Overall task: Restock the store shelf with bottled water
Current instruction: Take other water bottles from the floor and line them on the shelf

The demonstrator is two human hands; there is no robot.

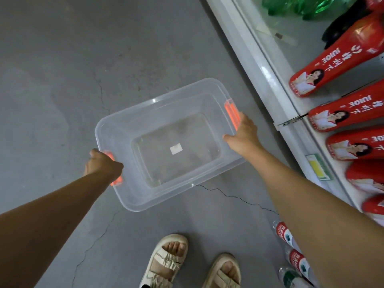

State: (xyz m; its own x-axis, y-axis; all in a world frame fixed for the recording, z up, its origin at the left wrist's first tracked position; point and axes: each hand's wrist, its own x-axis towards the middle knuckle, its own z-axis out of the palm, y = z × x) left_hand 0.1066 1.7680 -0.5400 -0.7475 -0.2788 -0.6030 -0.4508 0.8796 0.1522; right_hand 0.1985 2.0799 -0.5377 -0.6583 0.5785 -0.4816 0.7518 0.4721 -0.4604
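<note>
A clear plastic bin point(116, 129) with orange handles hangs over the grey floor, and nothing lies inside but a small white sticker on its bottom. My left hand point(102, 165) is closed around the near-left orange handle. My right hand point(244, 134) grips the rim by the far-right orange handle point(232, 113). Water bottles with red-and-white labels point(285, 235) stand at the lower right, partly hidden behind my right forearm. The white shelf point(268, 73) runs along the right side.
Red juice bottles point(340, 59) lie in a row on the shelf, with green bottles point(297, 6) at its far end. A yellow price tag point(316, 167) sits on the shelf edge. Cracked concrete floor point(62, 80) spreads left. My sandalled feet point(166, 260) are below the bin.
</note>
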